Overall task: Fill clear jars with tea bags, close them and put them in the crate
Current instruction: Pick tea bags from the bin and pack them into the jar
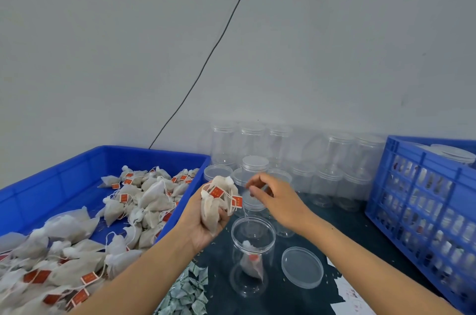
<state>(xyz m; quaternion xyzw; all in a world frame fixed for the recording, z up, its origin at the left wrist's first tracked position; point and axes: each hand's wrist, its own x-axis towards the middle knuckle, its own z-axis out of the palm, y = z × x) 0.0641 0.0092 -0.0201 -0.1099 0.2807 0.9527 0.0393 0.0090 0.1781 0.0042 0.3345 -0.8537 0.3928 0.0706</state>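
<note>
An open clear jar (253,258) stands on the dark table in front of me, with a tea bag or two at its bottom. Its clear lid (302,267) lies flat to the right of it. Above and left of the jar's mouth, my left hand (203,222) grips a bunch of white tea bags (217,204) with red tags. My right hand (274,198) hovers just right of the bunch, fingers curled and apart, holding nothing that I can see. Loose tea bags (77,237) fill the blue tray (154,157) on the left.
Several lidded empty clear jars (304,160) stand in rows against the back wall. A blue slatted crate (422,201) holding filled jars sits at the right. A black cable (206,62) runs down the wall. Torn paper scraps (190,294) lie near the front edge.
</note>
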